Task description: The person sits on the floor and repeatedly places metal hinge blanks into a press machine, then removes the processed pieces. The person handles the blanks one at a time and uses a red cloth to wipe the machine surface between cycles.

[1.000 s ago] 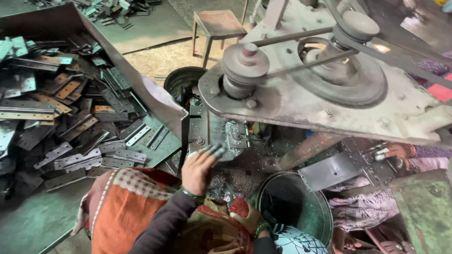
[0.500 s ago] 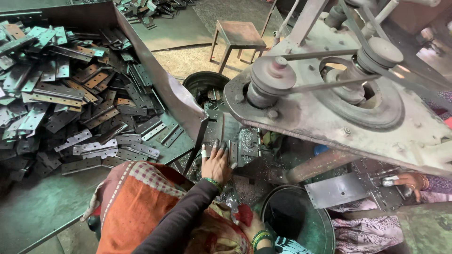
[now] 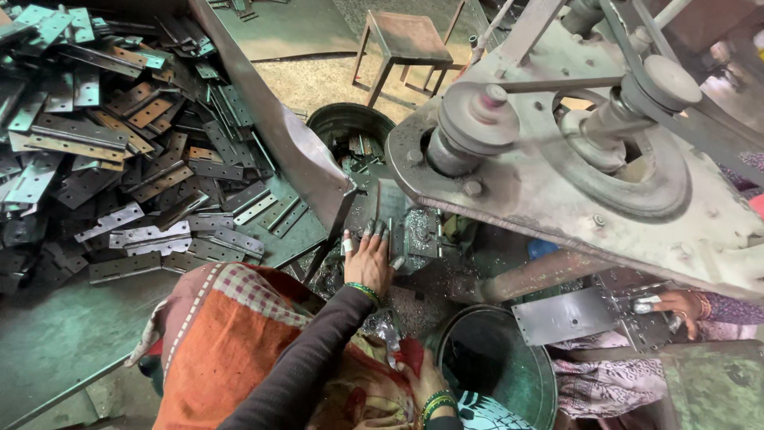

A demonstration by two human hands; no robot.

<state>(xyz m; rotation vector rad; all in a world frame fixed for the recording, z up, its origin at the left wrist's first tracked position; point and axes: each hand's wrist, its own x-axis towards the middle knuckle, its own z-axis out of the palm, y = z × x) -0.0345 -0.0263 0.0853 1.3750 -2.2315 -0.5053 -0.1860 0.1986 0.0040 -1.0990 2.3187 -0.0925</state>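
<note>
The left hand (image 3: pixel 368 259) has reached further forward than before, fingers spread flat on the metal piece (image 3: pixel 391 209) at the press die (image 3: pixel 419 236). Right hand (image 3: pixel 422 374) rests curled near the bucket (image 3: pixel 509 374), grip unclear.

right hand (image 3: pixel 426 382) partly hidden, fingertips unseen

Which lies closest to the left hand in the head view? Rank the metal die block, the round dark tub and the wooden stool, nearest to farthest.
From the left hand:
1. Metal die block, right at the fingertips, under the press.
2. Round dark tub, beyond the hand, behind the sloped chute.
3. Wooden stool, farthest, on the floor at the top of the view.
</note>
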